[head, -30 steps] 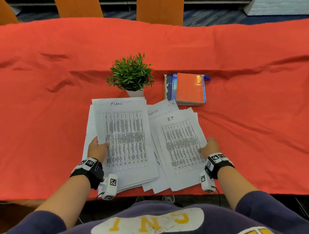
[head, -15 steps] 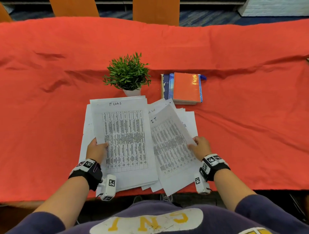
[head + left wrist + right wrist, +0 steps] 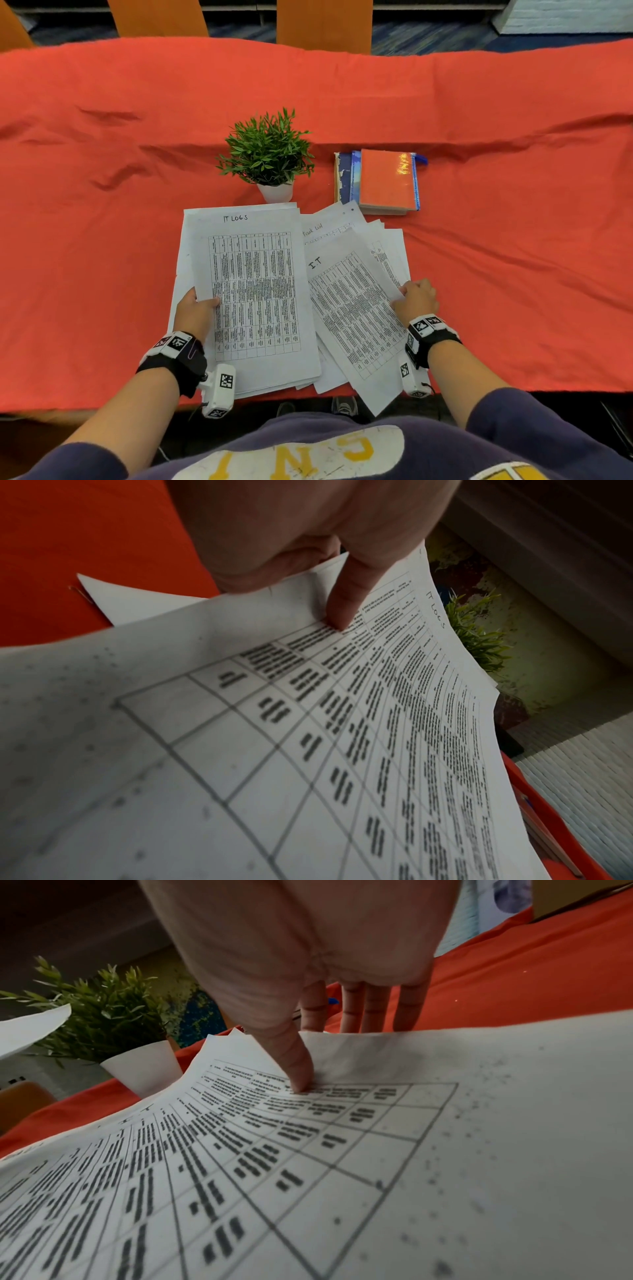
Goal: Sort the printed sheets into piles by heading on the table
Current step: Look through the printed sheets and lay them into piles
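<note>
Each grip pinched one sheet, left hand the "IT LOGS" sheet, right hand the "I.T" sheet, lifting both off the table apparently to compare headings.

Plant and books behind sheets, plant left of books.

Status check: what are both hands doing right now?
Left hand pinches IT LOGS sheet. Right hand pinches IT sheet. Nothing blocking.
</note>
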Motion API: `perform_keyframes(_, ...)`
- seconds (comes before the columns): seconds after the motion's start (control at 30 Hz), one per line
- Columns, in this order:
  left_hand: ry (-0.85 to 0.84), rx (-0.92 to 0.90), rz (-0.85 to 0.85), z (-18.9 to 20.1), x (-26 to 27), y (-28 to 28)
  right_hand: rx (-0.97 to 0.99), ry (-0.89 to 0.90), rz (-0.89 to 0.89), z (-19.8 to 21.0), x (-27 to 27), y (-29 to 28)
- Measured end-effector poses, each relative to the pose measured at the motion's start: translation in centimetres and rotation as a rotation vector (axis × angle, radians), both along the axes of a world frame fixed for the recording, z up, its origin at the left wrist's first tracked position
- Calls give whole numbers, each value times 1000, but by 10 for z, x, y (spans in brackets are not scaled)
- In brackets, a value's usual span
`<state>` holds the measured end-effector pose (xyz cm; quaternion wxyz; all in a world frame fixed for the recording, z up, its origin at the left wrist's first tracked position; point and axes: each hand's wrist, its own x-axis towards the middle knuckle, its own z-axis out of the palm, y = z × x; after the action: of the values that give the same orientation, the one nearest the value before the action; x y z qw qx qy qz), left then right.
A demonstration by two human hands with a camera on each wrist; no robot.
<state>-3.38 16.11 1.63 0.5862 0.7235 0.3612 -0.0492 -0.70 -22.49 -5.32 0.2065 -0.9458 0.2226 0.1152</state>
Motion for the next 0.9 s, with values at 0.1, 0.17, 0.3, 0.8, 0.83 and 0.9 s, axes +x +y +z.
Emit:
perform_keyframes(0.1, 0, -2, -2, -1, 1, 0, -33, -35, 8, 0, -4, 3)
perform_keyframes(0.17, -6, -2, -6, 0, 2, 0, -58, -47, 18, 0, -6, 4)
perform_keyframes(0.3, -16, 3, -15, 2, 4, -2, -69, -65, 42, 0, -9, 6)
perform_keyframes(0.8, -8, 25, -52, 4, 8, 1, 271, -175, -68, 24, -5, 4)
perform_keyframes(0.83, -7, 28, -56, 3, 9, 2, 256, -160, -59, 26, -2, -1)
perform_keyframes(0.9, -5, 33, -61, 2, 10, 4, 199, -143, -20, 33, 2, -12)
